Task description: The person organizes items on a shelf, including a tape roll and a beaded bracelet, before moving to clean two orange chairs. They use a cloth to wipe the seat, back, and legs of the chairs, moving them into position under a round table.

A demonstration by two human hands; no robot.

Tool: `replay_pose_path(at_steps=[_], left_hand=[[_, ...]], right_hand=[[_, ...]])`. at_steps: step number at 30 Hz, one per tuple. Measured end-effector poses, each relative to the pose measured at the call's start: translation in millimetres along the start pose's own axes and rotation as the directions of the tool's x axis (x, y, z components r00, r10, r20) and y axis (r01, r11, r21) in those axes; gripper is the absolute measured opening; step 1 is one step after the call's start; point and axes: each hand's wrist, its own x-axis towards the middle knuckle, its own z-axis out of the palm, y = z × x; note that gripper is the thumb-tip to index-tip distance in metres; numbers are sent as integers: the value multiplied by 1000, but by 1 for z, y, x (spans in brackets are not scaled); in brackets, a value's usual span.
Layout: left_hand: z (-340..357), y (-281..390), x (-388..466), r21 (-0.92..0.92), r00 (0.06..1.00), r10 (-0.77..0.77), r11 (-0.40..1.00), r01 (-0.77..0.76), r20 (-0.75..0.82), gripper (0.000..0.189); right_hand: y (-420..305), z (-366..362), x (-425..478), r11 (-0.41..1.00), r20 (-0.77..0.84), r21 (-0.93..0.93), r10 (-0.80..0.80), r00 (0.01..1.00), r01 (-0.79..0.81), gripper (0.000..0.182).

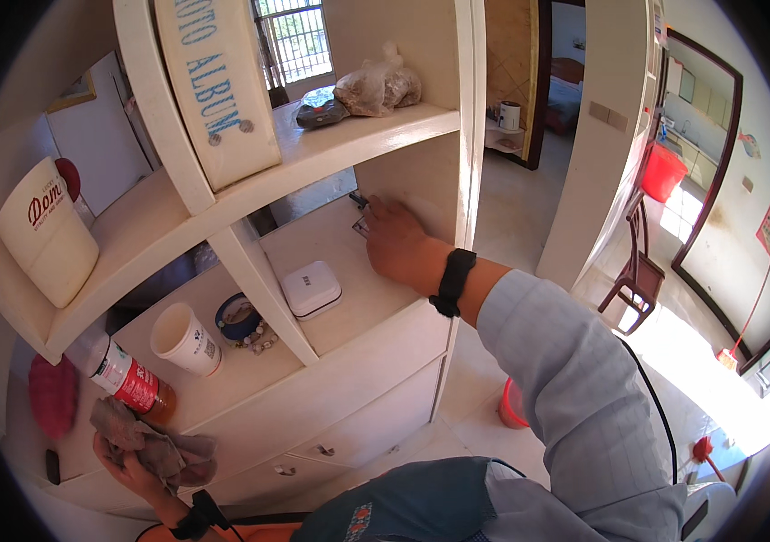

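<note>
My left hand grips a crumpled grey-brown cloth at the lower left, by the front edge of the cabinet top. My right hand reaches into the right compartment of the white shelf unit. Its fingertips are at a small dark object and a thin-framed item near the back; the fingers partly hide both, and I cannot tell whether they are gripped. A small white box with rounded corners lies in front of that hand, to its left.
Left of the divider stand a paper cup, a blue ring-shaped item, a beaded bracelet and a drink bottle. Above are a white container, a photo album and a tied plastic bag. A red bucket stands below.
</note>
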Motion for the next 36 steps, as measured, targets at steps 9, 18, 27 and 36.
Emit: replay_pose_path(at_steps=[9, 18, 27, 36], left_hand=[[-3, -7, 0, -26, 1000, 0, 1000, 1, 23, 43], [-2, 3, -2, 18, 1000, 16, 1000, -16, 11, 41], [0, 3, -3, 2, 1000, -2, 1000, 2, 4, 42], [0, 0, 0, 24, 1000, 10, 1000, -10, 12, 43]], right_hand=[[20, -25, 6, 981, 98, 188, 21, 995, -39, 31], [48, -92, -68, 966, -4, 64, -252, 968, 252, 34], [44, -80, -84, 932, 19, -193, -310, 951, 307, 25], [37, -76, -76, 918, 167, -267, -256, 952, 294, 26]])
